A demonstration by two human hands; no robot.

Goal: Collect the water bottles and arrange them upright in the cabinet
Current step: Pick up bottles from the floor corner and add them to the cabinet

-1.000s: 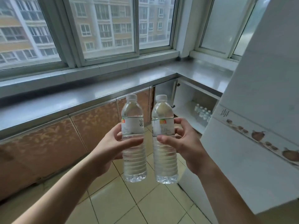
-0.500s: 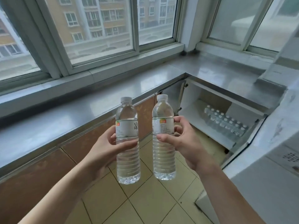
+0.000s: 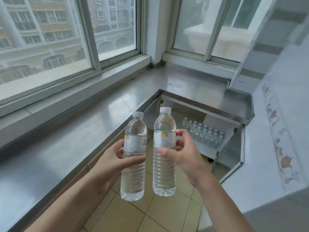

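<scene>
I hold two clear, white-capped water bottles upright in front of me, side by side and a little apart. My left hand (image 3: 115, 158) grips the left bottle (image 3: 133, 178) around its label. My right hand (image 3: 184, 156) grips the right bottle (image 3: 164, 174) at its label. Beyond them, under the corner of the counter, the cabinet (image 3: 232, 148) stands open. On its white shelf several water bottles (image 3: 203, 133) stand upright in rows, to the upper right of my right hand.
A steel counter (image 3: 83, 131) runs along the windows on the left and turns the corner over the cabinet. A white tiled wall (image 3: 275, 164) with flower decals juts in on the right. Beige floor tiles (image 3: 133, 218) lie below my hands.
The view has moved forward and tilted down towards the corner. The open cabinet and its rows of bottles now show larger. Both bottles stay in my hands.
</scene>
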